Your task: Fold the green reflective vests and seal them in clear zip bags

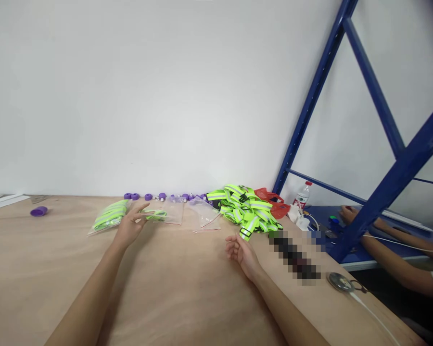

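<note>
My left hand (130, 228) is open above the table, its fingers stretched and apart. Right beside it lies a clear bag packed with neon-yellow reflective straps (111, 215). A small folded reflective strap (156, 215) is just past its fingertips, close to a flat clear zip bag (173, 214); I see no grip on it. My right hand (244, 254) hovers with loosely curled fingers and nothing visible in them. In front of it is a heap of reflective straps (250, 211) with black buckles. Another clear zip bag (205, 215) lies left of the heap.
Purple round pieces (132, 196) line the wall; a purple cup (39, 211) lies far left. Right of the heap are a red plastic bag (278, 209), a bottle (303, 194) and a white plug (301, 221). A blue rack post (378, 192) separates another person's arms (393, 259). A round corded device (340, 282) lies near the edge.
</note>
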`<state>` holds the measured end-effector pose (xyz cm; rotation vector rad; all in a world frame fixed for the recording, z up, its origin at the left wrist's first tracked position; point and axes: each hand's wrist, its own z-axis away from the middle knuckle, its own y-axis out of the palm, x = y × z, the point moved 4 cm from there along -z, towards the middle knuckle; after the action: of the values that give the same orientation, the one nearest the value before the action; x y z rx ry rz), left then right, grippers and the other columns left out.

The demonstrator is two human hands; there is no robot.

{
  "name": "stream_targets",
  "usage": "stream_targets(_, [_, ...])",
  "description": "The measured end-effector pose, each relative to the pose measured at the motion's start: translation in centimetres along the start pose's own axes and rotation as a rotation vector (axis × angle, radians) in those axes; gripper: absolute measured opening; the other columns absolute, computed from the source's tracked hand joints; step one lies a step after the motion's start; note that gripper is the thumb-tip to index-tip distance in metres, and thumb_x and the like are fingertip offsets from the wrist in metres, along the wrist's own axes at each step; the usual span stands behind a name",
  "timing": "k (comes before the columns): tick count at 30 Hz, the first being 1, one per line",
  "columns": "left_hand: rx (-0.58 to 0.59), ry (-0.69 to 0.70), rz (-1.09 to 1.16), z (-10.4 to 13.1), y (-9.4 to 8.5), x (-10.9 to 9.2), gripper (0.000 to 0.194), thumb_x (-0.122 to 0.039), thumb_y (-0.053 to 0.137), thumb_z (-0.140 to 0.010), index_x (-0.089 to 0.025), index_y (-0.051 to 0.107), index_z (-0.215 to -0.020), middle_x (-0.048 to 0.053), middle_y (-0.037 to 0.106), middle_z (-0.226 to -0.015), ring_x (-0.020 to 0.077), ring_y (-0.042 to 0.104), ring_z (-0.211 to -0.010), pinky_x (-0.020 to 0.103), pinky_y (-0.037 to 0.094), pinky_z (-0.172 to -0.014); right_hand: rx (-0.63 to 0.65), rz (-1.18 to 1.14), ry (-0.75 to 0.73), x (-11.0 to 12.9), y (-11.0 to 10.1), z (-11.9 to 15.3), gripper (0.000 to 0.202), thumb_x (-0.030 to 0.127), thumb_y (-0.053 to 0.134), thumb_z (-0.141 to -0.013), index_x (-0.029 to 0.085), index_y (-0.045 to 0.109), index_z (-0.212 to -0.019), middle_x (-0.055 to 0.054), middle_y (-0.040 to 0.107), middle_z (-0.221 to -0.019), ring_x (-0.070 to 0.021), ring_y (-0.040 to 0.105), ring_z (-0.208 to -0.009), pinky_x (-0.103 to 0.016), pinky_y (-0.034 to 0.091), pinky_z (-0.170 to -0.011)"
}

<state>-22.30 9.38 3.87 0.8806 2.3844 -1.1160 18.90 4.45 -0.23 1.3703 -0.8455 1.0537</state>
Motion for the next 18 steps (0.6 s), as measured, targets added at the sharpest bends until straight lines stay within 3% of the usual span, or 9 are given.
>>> stream_targets(4, [0.14, -0.144, -0.137, 1.0, 0.5, 1.0, 0.042, -0.02, 0.047, -0.077, -0.023, 0.079, -0.104, 0.007, 0.056, -0.146, 0.0301, 0.055, -0.132, 0.044, 0.046, -0.109, 0.017, -0.001, 0.001, 0.0, -0.1, 0.0, 0.051, 0.067, 0.076, -0.071, 0.018, 0.071, -0.083, -0.002, 0.068, -0.066, -0.0121, 0.058, -0.053, -0.024, 0.045, -0.052])
stream_targets(8, [0.182, -0.199, -0.205, 1.2, 0.5, 1.0, 0.044, -0.014, 0.047, -0.073, -0.021, 0.08, -0.102, 0.008, 0.056, -0.145, 0.0315, 0.055, -0.131, 0.042, 0.044, -0.11, 0.026, 0.002, 0.009, 0.1, 0.0, 0.2, 0.051, 0.066, 0.078, -0.068, 0.017, 0.072, -0.084, -0.003, 0.069, -0.068, -0.013, 0.058, -0.055, -0.025, 0.046, -0.054])
stream_targets(11, [0.204, -0.227, -0.246, 0.7, 0.4, 0.7, 0.04, -0.021, 0.045, -0.083, -0.019, 0.077, -0.106, 0.011, 0.053, -0.148, 0.0313, 0.052, -0.134, 0.043, 0.04, -0.112, 0.028, 0.028, 0.009, 0.2, 0.2, 0.3, 0.049, 0.063, 0.08, -0.067, 0.017, 0.073, -0.083, -0.003, 0.069, -0.067, -0.0134, 0.058, -0.055, -0.026, 0.045, -0.054])
stream_targets(13, [0.243, -0.245, -0.262, 0.7, 0.8, 0.4, 0.042, -0.036, 0.05, -0.086, -0.019, 0.071, -0.118, 0.013, 0.051, -0.148, 0.0323, 0.053, -0.132, 0.043, 0.043, -0.109, 0.03, 0.047, 0.005, 0.3, 0.3, 0.3, 0.048, 0.062, 0.08, -0.068, 0.017, 0.073, -0.083, -0.003, 0.069, -0.067, -0.0136, 0.058, -0.054, -0.026, 0.045, -0.055])
stream_targets(16, [0.298, -0.278, -0.278, 1.1, 1.9, 0.0, 0.068, -0.052, 0.07, -0.073, -0.021, 0.061, -0.133, 0.017, 0.048, -0.15, 0.0373, 0.055, -0.129, 0.043, 0.047, -0.102, 0.033, 0.071, -0.003, 0.4, 0.4, 0.4, 0.048, 0.061, 0.081, -0.068, 0.017, 0.072, -0.083, -0.003, 0.069, -0.067, -0.0136, 0.058, -0.055, -0.026, 0.046, -0.055])
stream_targets(18, [0.291, -0.293, -0.282, 1.3, 2.4, -0.1, 0.067, -0.048, 0.075, -0.071, -0.022, 0.063, -0.131, 0.018, 0.047, -0.151, 0.0387, 0.055, -0.128, 0.045, 0.046, -0.102, 0.036, 0.082, -0.011, 0.4, 0.4, 0.5, 0.049, 0.062, 0.08, -0.068, 0.017, 0.072, -0.083, -0.003, 0.069, -0.067, -0.0132, 0.058, -0.054, -0.026, 0.045, -0.055])
